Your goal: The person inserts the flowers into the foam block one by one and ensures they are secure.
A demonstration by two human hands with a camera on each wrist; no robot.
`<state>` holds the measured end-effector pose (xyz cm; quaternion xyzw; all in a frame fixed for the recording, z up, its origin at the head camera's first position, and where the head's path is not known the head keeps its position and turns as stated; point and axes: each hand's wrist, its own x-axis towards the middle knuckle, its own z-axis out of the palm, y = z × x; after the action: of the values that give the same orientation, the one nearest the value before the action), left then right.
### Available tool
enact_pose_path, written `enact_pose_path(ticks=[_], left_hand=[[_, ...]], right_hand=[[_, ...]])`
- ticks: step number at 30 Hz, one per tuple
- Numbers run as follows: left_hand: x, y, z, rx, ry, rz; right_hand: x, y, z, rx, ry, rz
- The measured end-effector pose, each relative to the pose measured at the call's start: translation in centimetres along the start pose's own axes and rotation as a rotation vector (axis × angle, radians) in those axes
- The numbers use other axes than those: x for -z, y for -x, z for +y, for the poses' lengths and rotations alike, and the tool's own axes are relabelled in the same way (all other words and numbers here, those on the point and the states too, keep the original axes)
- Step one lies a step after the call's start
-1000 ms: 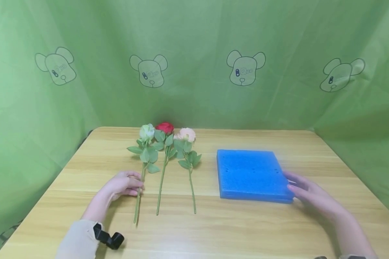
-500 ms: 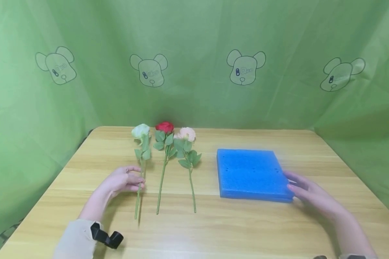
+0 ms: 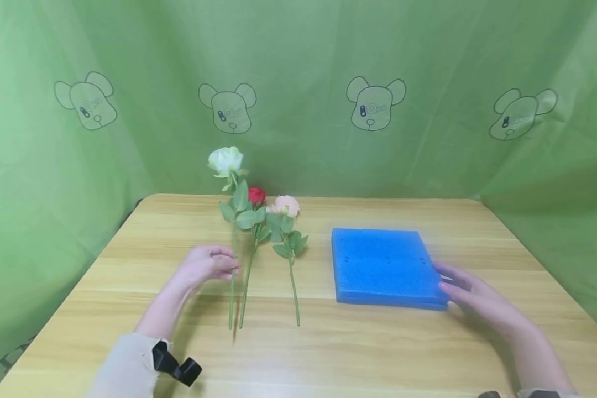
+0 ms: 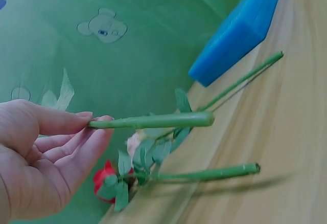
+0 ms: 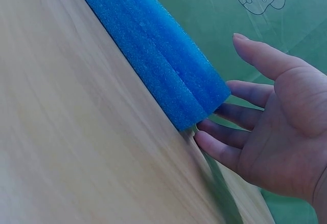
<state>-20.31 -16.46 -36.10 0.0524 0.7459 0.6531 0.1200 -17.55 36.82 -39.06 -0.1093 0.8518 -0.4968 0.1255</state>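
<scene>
My left hand [image 3: 210,266] pinches the green stem of a white rose [image 3: 226,161] between thumb and fingers. The flower is raised off the table, bloom up, and in the left wrist view its stem end [image 4: 196,119] points away from the fingertips. Just right of it lie a red rose [image 3: 256,195] and a pale pink rose [image 3: 286,205], stems toward me. A blue foam block [image 3: 385,265] with small holes in its top lies flat on the right. My right hand [image 5: 276,111] rests its fingers at the block's right edge, thumb apart and not curled round it.
The wooden table [image 3: 378,354] carries all of these. A green curtain [image 3: 298,138] with printed bear heads hangs behind it and along both sides. A black strap mount [image 3: 176,365] sits on the left sleeve.
My left hand has lifted the white rose from the table, tilting its bloom up, and moved it slightly right toward the red rose. The right hand has stayed by the foam block.
</scene>
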Motion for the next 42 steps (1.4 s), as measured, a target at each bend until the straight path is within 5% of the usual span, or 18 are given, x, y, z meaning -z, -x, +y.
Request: enact_pose_path(ticks=[9,22,42], left_hand=[[-2.6,-1.1,1.8,-0.046,-0.004,-0.025],[-7.8,-3.9,4.6,-0.173,-0.012,-0.081],[-15.7,-7.0,6.4,-0.171,-0.035,-0.206]], right_hand=[[0.2,-0.2,0.0,0.027,0.078,0.018],[0.0,0.2,0.2,0.042,0.017,0.001],[0.0,0.1,0.5,0.069,0.055,0.015]])
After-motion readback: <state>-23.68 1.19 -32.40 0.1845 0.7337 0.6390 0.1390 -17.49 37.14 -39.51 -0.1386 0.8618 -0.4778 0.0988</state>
